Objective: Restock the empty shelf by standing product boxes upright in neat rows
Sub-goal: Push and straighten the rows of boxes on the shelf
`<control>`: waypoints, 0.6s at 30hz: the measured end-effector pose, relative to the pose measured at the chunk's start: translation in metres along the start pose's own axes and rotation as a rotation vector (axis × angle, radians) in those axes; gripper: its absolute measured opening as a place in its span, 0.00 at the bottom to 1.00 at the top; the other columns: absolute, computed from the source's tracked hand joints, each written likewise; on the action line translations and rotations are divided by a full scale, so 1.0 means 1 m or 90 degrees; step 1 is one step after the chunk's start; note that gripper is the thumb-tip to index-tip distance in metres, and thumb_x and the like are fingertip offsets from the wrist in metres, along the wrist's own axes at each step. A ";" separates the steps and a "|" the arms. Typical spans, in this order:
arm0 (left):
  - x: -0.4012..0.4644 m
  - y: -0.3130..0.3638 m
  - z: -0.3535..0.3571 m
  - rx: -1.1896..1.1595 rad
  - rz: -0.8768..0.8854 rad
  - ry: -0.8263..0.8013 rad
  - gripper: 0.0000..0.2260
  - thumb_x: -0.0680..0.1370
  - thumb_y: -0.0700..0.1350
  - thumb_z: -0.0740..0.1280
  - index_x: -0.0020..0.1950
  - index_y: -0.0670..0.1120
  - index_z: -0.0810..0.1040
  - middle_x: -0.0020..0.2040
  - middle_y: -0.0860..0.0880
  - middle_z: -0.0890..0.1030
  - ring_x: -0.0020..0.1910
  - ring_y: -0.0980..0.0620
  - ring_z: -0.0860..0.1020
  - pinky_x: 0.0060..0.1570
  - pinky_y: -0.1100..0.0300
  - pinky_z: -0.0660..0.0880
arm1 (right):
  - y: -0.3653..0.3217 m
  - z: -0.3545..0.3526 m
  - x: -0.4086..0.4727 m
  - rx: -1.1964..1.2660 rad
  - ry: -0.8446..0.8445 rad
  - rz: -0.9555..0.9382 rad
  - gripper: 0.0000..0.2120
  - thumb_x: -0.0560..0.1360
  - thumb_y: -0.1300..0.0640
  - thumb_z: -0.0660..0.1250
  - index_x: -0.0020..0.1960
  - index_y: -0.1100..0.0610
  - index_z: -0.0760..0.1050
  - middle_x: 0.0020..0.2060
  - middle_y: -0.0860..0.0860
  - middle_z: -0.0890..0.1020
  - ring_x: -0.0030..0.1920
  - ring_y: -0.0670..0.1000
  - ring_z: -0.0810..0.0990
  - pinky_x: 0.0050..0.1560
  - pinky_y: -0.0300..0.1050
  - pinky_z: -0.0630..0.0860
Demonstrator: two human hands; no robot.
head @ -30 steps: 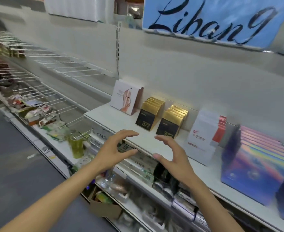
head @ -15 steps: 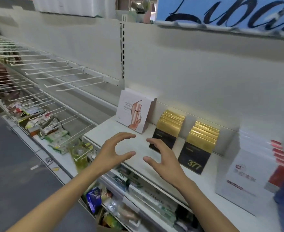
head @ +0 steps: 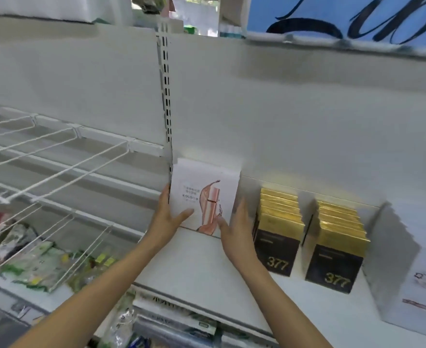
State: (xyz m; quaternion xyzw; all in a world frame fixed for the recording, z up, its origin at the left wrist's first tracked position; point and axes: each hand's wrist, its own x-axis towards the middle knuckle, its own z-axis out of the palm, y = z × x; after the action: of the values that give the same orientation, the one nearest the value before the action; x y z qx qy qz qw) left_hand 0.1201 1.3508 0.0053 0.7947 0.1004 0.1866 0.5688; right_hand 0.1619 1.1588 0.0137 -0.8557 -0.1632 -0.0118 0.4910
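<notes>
Head view: both hands flank a white box point(head: 201, 194) standing upright at the back left of the white shelf point(head: 196, 267). The left hand point(head: 168, 217) holds its left edge, thumb across the front; the right hand point(head: 237, 229) lies flat along its right side, seemingly touching. Two rows of black-and-gold boxes point(head: 279, 234) stand just beside it.

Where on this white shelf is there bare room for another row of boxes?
Bare shelf lies in front of the white box that the left hand and right hand flank, down to the front edge. Rightward it is crowded: two rows of gold-and-black 377 boxes, then white boxes.
</notes>
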 end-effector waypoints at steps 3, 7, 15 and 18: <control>0.025 -0.007 -0.001 -0.023 -0.009 -0.060 0.33 0.78 0.51 0.72 0.77 0.56 0.57 0.73 0.56 0.70 0.70 0.55 0.70 0.67 0.57 0.67 | -0.008 0.012 0.019 0.061 0.044 0.030 0.27 0.83 0.58 0.61 0.78 0.49 0.55 0.73 0.47 0.69 0.72 0.45 0.68 0.59 0.22 0.66; 0.044 -0.017 0.001 -0.043 0.002 -0.072 0.27 0.79 0.48 0.71 0.70 0.58 0.57 0.71 0.51 0.70 0.68 0.54 0.70 0.68 0.55 0.69 | -0.018 0.021 0.025 0.079 0.085 0.048 0.23 0.83 0.62 0.59 0.77 0.53 0.60 0.68 0.46 0.73 0.59 0.35 0.73 0.46 0.16 0.67; 0.050 -0.038 -0.003 -0.032 0.010 -0.073 0.32 0.77 0.54 0.71 0.75 0.53 0.58 0.70 0.51 0.72 0.69 0.51 0.72 0.68 0.51 0.70 | -0.019 0.021 0.023 0.035 0.081 0.043 0.23 0.83 0.59 0.60 0.76 0.50 0.59 0.68 0.44 0.74 0.64 0.39 0.71 0.50 0.18 0.68; 0.051 -0.035 -0.004 -0.022 0.020 -0.069 0.29 0.78 0.50 0.71 0.75 0.52 0.60 0.70 0.50 0.73 0.69 0.50 0.73 0.68 0.51 0.70 | -0.022 0.018 0.026 -0.022 0.066 0.036 0.26 0.83 0.59 0.60 0.78 0.49 0.56 0.71 0.45 0.72 0.65 0.39 0.69 0.54 0.20 0.67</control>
State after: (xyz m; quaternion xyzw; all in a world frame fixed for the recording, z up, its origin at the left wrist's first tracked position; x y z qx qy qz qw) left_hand 0.1662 1.3852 -0.0177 0.7951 0.0541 0.1538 0.5841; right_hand 0.1775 1.1913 0.0274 -0.8666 -0.1132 -0.0447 0.4839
